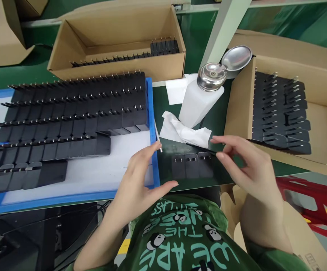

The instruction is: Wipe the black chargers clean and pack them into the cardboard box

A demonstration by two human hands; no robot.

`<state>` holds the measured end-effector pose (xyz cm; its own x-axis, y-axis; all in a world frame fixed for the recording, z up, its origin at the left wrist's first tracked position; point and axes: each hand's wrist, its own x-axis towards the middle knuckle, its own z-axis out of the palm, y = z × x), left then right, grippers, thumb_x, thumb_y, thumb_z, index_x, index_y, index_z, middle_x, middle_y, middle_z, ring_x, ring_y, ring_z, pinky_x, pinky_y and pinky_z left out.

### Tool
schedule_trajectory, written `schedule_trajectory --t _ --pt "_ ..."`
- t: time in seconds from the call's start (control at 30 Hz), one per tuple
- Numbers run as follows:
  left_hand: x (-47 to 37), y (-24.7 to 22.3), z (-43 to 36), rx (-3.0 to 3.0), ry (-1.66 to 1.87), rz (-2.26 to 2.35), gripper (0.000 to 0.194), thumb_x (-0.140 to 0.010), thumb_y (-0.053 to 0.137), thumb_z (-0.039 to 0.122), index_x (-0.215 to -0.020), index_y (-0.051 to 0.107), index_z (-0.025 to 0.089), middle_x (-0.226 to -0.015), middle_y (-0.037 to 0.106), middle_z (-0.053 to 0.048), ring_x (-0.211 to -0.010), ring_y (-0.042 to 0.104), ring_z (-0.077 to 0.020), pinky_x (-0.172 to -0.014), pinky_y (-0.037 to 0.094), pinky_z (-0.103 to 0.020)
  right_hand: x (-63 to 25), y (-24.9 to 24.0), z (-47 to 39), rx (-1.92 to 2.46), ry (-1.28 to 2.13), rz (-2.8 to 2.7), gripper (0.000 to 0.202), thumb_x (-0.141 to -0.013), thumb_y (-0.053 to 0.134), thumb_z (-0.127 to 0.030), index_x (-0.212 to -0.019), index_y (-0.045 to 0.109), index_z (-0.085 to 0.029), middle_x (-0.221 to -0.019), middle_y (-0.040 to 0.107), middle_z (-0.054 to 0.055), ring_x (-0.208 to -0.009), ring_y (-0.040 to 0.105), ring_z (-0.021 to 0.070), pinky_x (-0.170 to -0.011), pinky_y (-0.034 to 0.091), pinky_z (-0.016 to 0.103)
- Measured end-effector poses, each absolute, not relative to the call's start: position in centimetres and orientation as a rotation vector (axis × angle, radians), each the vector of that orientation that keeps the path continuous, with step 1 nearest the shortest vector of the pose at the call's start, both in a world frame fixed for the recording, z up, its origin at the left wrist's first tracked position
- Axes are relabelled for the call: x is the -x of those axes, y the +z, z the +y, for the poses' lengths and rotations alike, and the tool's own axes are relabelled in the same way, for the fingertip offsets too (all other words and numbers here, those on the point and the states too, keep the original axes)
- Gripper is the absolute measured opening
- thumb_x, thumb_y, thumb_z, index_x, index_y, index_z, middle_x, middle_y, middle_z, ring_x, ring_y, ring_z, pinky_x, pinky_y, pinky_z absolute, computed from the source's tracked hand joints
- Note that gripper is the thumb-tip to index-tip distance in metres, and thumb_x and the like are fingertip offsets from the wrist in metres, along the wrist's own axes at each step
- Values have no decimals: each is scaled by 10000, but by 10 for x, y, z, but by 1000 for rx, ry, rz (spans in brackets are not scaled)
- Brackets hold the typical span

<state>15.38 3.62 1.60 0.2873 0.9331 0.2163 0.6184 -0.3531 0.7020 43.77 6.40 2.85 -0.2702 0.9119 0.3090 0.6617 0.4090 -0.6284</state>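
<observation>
My left hand (141, 178) is open, thumb spread from the fingers, over the near right corner of the blue-edged tray. Its fingertips are by a thin white stick (157, 133) along the tray's edge. My right hand (249, 165) is open too, with a gap between index finger and thumb. A thin dark tool (201, 147) reaches from the crumpled white wipe (184, 130) to its thumb tip; I cannot tell if they touch. Between my hands, three black plug housings (192, 166) with metal prongs lie side by side on the green table.
The blue-edged tray (155, 165) holds rows of black pronged housings (76, 109). A white pump bottle (199, 103), its metal lid raised, stands behind the wipe. Cardboard boxes with more housings stand at the back (118, 69) and right (238, 107). A red stool (315, 199) is lower right.
</observation>
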Motion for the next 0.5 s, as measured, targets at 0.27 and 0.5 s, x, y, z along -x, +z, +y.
schedule_trajectory --t 0.27,0.5 --pt "-153 -10 27 -1754 1251 1416 436 -926 694 227 -1344 581 275 -1242 671 -71 -1195 639 -253 -1076 525 -489 -407 34 118 1608 482 -2348 159 -949 627 -264 -975 762 -183 -928 766 44 -629 623 148 -583 437 294" --pt "-154 -6 29 -1813 1304 1352 296 -933 676 167 -1214 658 260 -1197 682 -56 -1154 649 -222 -1008 564 -432 -398 30 134 1660 473 -2576 182 -908 710 -303 -1026 754 -172 -992 770 56 -882 692 233 -645 397 311"
